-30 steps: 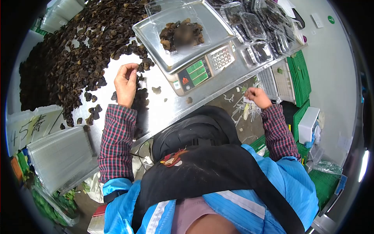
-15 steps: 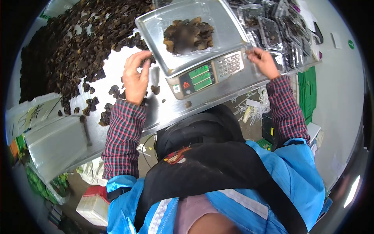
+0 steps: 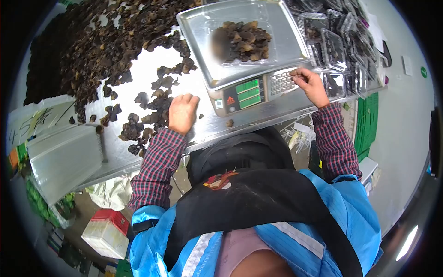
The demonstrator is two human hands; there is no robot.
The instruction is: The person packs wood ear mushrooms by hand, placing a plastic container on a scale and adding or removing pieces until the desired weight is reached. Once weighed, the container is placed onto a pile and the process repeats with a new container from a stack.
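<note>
Dark brown, curled pieces fill a clear plastic tray (image 3: 247,42) on the metal pan of a weighing scale (image 3: 198,51). Green digits glow on the scale's display (image 3: 248,93). My left hand (image 3: 183,112) lies low on the metal table, beside a cluster of dark pieces (image 3: 159,104); its fingers are curled and what may be under them is hidden. At the scale's right end, by the keypad (image 3: 282,82), my right hand (image 3: 308,83) has thumb and index finger nearly together, with nothing visible between them.
A large heap of dark pieces (image 3: 106,51) spreads over the table's left side. Filled clear boxes (image 3: 333,50) are piled at the right. Stacked empty trays (image 3: 67,159) stand at the lower left. A green crate (image 3: 368,122) is below the table's right end.
My left hand has moved from the pan's left edge down to the table, its fingers more folded. My right hand remains near the keypad. The view has shifted slightly.
</note>
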